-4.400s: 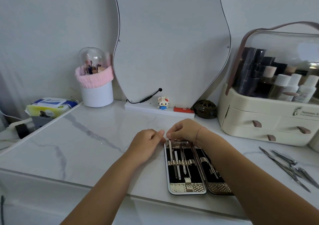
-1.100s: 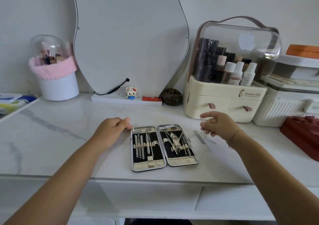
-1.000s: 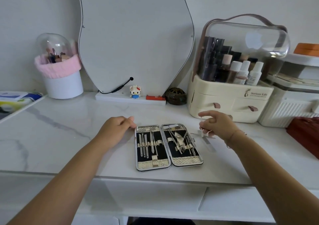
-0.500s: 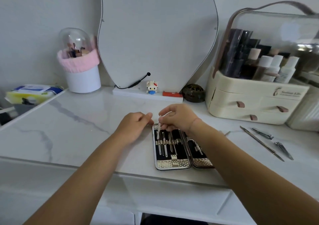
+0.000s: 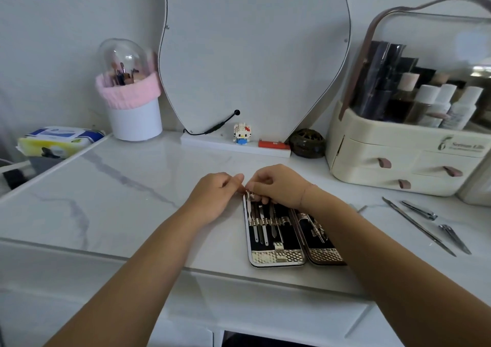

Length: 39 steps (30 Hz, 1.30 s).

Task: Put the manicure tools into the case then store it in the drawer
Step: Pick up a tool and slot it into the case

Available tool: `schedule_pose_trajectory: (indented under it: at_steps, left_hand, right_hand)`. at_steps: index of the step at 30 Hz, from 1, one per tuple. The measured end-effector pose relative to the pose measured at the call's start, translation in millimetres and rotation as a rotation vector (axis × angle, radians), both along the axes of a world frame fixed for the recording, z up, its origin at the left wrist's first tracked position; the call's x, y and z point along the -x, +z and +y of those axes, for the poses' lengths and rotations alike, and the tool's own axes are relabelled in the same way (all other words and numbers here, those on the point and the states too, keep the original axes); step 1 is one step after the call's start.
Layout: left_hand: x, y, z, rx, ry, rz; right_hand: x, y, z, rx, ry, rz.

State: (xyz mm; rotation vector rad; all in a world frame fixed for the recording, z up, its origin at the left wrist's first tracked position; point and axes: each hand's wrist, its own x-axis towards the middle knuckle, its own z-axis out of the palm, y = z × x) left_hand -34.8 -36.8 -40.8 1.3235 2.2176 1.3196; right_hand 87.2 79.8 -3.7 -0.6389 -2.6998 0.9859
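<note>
Item: open manicure case (image 5: 276, 236), lying flat on the marble tabletop (image 5: 127, 192) near its front edge, both halves up, slim metal tools strapped in its left half. I logged the right hand (image 5: 279, 185) over the case's far left corner, fingers (image 5: 261, 199) curled down onto the tool tops there; whether they gripped a tool I could not tell. The left hand (image 5: 212, 195) sat just left of the case's far corner, fingers bent, its fingertips meeting the right hand. Three loose manicure tools (image 5: 425, 224) lay well right of the case. A cream drawer organiser (image 5: 398, 158) stood behind them, drawers closed.
</note>
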Motion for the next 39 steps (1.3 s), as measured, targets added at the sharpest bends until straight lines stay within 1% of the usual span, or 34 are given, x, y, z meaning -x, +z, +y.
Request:
schedule_pose_trajectory:
  at_steps: [2, 7, 13, 24, 28, 31, 33, 35, 38, 39]
  left_hand:
    - [0.5, 0.0, 0.0, 0.001, -0.003, -0.003]
    - [1.7, -1.2, -0.5, 0.0, -0.022, -0.036]
    - [0.9, -0.9, -1.5, -0.009, -0.032, -0.064]
    - [0.0, 0.4, -1.9, 0.001, -0.025, -0.08]
    - [-0.8, 0.9, -2.1, 0.0, -0.018, -0.091]
    - [-0.4, 1.0, -2.2, -0.001, -0.02, -0.093]
    - [0.0, 0.2, -2.2, -0.004, -0.02, -0.095]
    - [0.3, -0.6, -1.8, -0.005, -0.019, -0.102]
    - [0.6, -1.3, -2.0, -0.009, -0.027, -0.11]
    - [0.6, -1.2, -2.2, -0.014, -0.025, -0.111]
  right_hand:
    - [-3.2, 1.3, 2.5, -0.054, 0.033, -0.012]
    - [-10.3, -0.2, 8.3, -0.019, 0.129, -0.045]
    - [-17.3, 3.3, 7.6, -0.058, 0.186, -0.107]
    - [-28.0, 8.7, 4.2, -0.238, 0.334, -0.203]
    - [-30.5, 7.4, 1.3, -0.247, 0.32, -0.17]
    - [-39.2, 4.3, -1.7, -0.149, 0.318, -0.082]
    - [-50.1, 3.7, -1.8, -0.076, 0.301, -0.011]
    - [-66.6, 7.9, 4.7, -0.045, 0.218, 0.08]
    - [-103.4, 19.7, 27.4, 0.01, -0.073, 0.239]
    - [-116.8, 20.9, 38.8, -0.003, -0.173, 0.247]
